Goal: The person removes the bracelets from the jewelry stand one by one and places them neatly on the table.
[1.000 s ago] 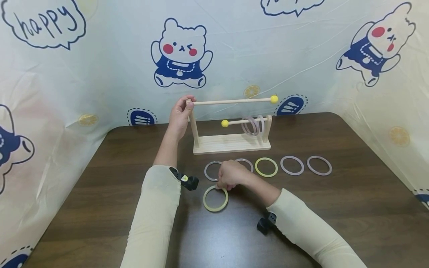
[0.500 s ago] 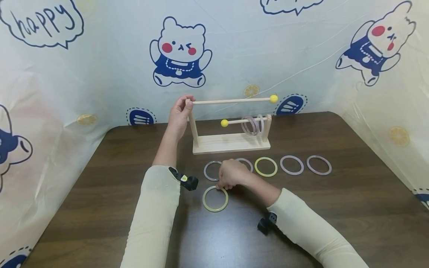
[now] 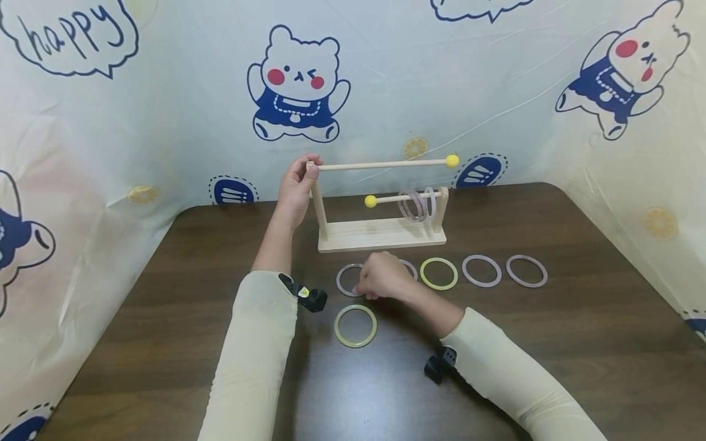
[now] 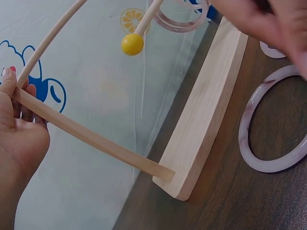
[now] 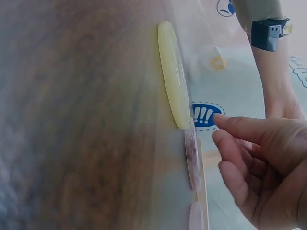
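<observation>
My left hand [image 3: 293, 191] grips the top of the left post of a pale wooden bangle stand [image 3: 380, 236], thumb in front. My right hand [image 3: 386, 277] hovers just over the row of bangles, its fingers loosely curled; in the right wrist view a gap shows between thumb and index finger, with nothing held. Below it lies a pale yellow bangle [image 3: 355, 345], flat and apart from the fingers. Partly under the fingertips in the head view is a marbled purple bangle [image 3: 339, 280]. Behind the hand another lilac bangle [image 3: 411, 266] is mostly hidden.
Further right in the row lie a yellow bangle [image 3: 439, 287], a lilac bangle [image 3: 482, 284] and another lilac bangle [image 3: 528, 285]. Several lilac bangles [image 3: 424, 208] hang on the stand's lower rod. Both rods end in yellow balls [image 3: 452, 161]. A patterned cloth hangs behind the table.
The right hand has let go of the near yellow bangle and lifted slightly away toward the row. The left hand keeps its grip on the stand.
</observation>
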Demonstrator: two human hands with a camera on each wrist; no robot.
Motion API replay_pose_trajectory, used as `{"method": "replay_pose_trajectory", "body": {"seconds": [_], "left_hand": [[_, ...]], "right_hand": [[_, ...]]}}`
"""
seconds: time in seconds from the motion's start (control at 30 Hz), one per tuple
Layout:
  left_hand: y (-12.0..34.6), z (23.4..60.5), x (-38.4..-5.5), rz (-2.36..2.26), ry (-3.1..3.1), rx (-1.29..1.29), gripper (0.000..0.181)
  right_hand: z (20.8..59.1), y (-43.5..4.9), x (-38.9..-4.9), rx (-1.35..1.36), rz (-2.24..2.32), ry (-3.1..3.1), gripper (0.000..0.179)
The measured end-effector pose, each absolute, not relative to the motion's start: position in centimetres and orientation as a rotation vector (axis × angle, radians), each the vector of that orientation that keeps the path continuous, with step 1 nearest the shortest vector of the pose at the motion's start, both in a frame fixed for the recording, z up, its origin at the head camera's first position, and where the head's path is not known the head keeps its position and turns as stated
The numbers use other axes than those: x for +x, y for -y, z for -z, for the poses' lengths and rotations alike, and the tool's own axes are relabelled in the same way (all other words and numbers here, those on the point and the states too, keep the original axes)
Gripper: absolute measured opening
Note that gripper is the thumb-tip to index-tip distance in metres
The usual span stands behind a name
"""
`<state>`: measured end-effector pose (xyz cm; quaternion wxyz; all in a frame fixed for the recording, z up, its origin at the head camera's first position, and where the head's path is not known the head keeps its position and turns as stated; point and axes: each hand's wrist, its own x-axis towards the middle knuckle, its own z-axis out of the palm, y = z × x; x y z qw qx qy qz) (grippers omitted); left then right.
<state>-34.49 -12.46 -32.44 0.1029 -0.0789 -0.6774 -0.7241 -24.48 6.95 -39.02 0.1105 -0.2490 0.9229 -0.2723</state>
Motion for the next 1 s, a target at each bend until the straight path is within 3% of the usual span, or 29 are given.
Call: {"method": "replay_pose_trajectory", "body": {"seconds": [0.23, 0.63, 1.0], "left_hand": [[12.5, 32.6, -34.6, 2.124, 2.008, -0.239, 0.031], [12.5, 32.4, -34.6, 2.148, 1.992, -0.225, 0.029], [12.5, 32.3, -34.4, 2.151, 1.98, -0.234, 0.031]], "right_hand": [[38.8, -7.5, -25.1, -0.676, 0.901, -2.942, 0.03], [38.4, -9.8, -26.9, -0.436, 1.201, -3.291, 0.017], [37.5, -12.0, -28.9, -0.215, 1.313, -3.421, 0.016]]}}
